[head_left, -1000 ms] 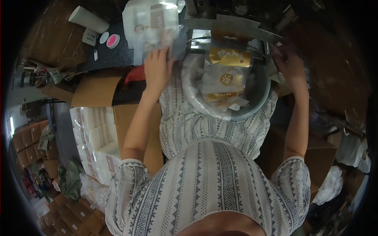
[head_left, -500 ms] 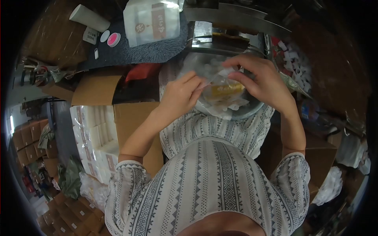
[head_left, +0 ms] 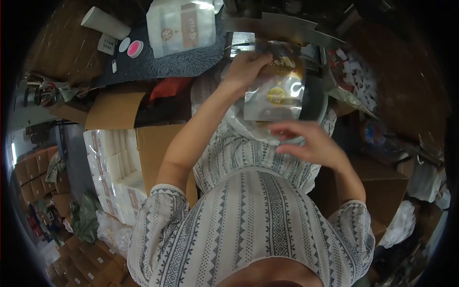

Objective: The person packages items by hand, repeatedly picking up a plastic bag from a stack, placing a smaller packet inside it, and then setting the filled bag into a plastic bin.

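Note:
My left hand grips the upper left edge of a clear plastic pouch with a brown-gold printed band and a round yellow emblem. The pouch is held up over a metal bowl on my lap and hides most of the inside of it. Below the pouch's lower right corner is my right hand, slightly blurred, fingers apart and nothing seen in them. Clear plastic film hangs over the bowl's near side.
A white printed pack rests on a grey fluffy mat, near a pink-filled round tin and a white cup. To the left, a carton holds wrapped white packs. Small white pieces lie at right.
My hands were pinching clear plastic together over the bowl. Now my left hand has moved up and holds up the printed pouch, while my right hand has dropped lower, with fingers spread.

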`<state>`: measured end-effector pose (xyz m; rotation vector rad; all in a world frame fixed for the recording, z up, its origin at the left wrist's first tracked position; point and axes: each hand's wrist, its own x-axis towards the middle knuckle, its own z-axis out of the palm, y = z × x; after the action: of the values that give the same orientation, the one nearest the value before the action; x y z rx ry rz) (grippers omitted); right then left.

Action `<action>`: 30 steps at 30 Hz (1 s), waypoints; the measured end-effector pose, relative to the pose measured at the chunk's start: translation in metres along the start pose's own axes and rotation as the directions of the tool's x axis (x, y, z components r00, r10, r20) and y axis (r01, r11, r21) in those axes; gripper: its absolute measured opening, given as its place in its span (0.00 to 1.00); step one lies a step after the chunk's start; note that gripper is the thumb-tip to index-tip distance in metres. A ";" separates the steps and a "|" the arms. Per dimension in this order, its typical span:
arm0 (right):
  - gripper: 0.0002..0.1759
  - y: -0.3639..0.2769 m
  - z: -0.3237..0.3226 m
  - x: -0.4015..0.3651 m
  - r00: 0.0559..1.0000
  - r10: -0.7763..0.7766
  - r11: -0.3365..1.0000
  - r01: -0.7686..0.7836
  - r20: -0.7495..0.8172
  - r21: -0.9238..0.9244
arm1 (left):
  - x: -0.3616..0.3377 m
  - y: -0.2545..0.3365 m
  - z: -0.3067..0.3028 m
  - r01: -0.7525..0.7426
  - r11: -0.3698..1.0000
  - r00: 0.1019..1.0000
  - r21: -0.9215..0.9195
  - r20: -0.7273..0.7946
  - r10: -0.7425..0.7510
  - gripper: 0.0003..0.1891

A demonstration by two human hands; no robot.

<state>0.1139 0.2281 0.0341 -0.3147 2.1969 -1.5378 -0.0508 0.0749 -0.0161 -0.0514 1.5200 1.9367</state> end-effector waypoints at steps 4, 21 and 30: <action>0.33 0.112 0.069 0.032 0.981 -0.183 0.670 0.076 -0.066 -0.738 | -0.008 0.000 -0.012 -0.068 0.958 0.998 0.278 0.023 0.065 0.18; 0.42 0.251 0.080 0.076 0.880 0.366 0.718 -0.474 -0.304 -0.509 | 0.092 0.035 -0.154 0.037 -0.208 0.493 0.977 0.163 0.855 0.38; 0.15 -0.006 -0.021 -0.008 0.952 0.003 0.976 -0.069 -0.306 -0.205 | 0.066 0.032 -0.146 -0.097 -0.088 0.438 0.991 0.122 0.891 0.33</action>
<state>0.1108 0.2472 0.0478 -0.1046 2.6003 -1.4079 -0.1712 -0.0246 -0.0636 0.7477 3.5564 0.8470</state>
